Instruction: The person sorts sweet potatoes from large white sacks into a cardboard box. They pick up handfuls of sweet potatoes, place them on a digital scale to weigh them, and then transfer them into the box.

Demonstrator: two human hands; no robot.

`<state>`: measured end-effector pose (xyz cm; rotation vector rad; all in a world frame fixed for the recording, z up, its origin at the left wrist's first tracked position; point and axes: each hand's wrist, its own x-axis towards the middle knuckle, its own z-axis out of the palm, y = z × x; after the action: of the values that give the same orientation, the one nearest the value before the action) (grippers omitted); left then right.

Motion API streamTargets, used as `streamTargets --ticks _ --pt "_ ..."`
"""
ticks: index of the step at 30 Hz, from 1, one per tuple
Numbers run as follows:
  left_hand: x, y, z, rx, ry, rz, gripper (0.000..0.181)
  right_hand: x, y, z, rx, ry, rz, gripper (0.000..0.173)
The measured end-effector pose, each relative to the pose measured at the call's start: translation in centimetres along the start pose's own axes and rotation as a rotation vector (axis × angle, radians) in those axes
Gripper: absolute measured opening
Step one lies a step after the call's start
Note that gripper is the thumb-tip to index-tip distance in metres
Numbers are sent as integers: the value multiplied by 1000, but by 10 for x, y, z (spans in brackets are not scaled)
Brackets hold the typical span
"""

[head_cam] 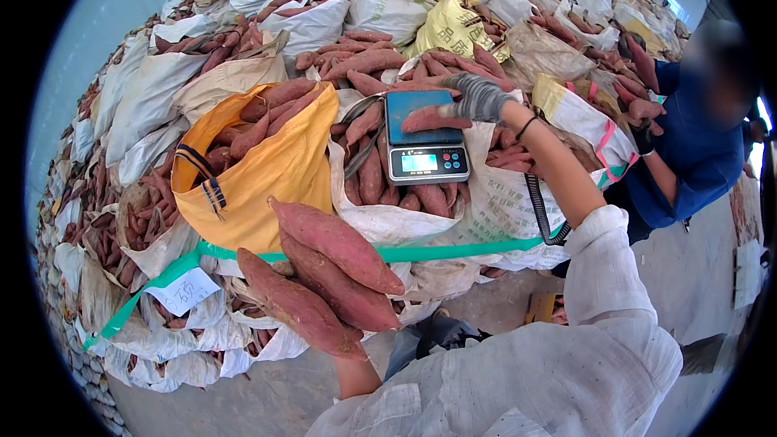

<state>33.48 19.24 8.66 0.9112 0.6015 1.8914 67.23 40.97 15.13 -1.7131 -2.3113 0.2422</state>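
Observation:
Several large sweet potatoes rest bunched on my left hand, which they hide; only my left forearm shows below them. My right hand, in a grey knit glove, is spread over a digital scale. Its thumb is at the upper side of a single sweet potato lying on the blue weighing plate. The scale sits on top of an open white sack of sweet potatoes, its display lit. Left of the scale, an orange bag stands open with sweet potatoes inside.
Sacks of sweet potatoes pile up behind, including a yellow printed sack. A green strap crosses the front, with a handwritten paper tag. At right, another person in blue holds sweet potatoes. Concrete floor lies below.

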Motion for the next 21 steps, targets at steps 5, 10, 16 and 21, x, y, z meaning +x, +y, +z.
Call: streamTargets --ticks 5,10,16,21 --pt "1 -1 -3 -131 -49 -91 66 7 -4 25 10 -33 62 79" --pt "2 -2 -6 -293 -120 -198 67 11 -25 38 -79 -90 181 84" --pt "-3 -3 -7 -453 -198 -351 68 1 -21 47 -80 -19 217 82" --pt "-6 6 -14 -525 -227 -424 68 -5 -25 40 25 151 190 60"
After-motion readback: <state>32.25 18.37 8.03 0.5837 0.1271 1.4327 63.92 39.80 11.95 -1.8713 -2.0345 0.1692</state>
